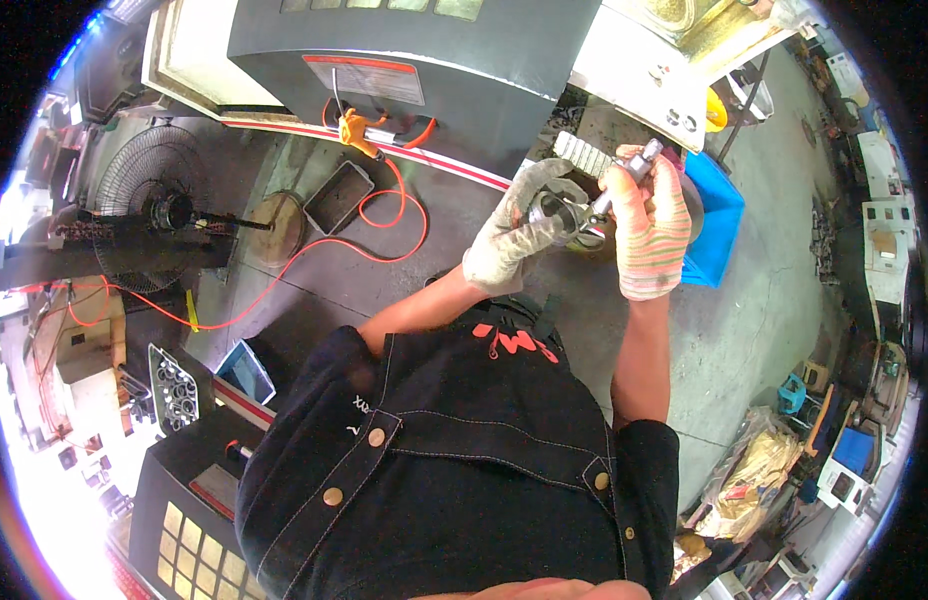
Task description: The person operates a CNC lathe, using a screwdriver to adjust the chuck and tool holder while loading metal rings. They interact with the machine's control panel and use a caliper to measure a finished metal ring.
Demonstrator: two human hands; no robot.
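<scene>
In front of my chest, my left hand [522, 228], in a grey-white work glove, is closed around a metal ring [552, 207] with an open bore. My right hand [651, 228], in a pink-and-green striped glove, grips the barrel of a micrometer [639, 162], thumb and fingers around it. The micrometer's lower end meets the ring beside my left fingers; its exact contact point is too small to make out. Just beyond both hands lies a pale ribbed block or stack of parts [584, 153].
A blue bin [719, 215] stands at the right of my hands, below a white tabletop [639, 75] with small rings. A dark machine [404, 85] with an orange air gun [356, 130] is ahead. A red hose [324, 243], tray [339, 198] and fan [154, 190] are left.
</scene>
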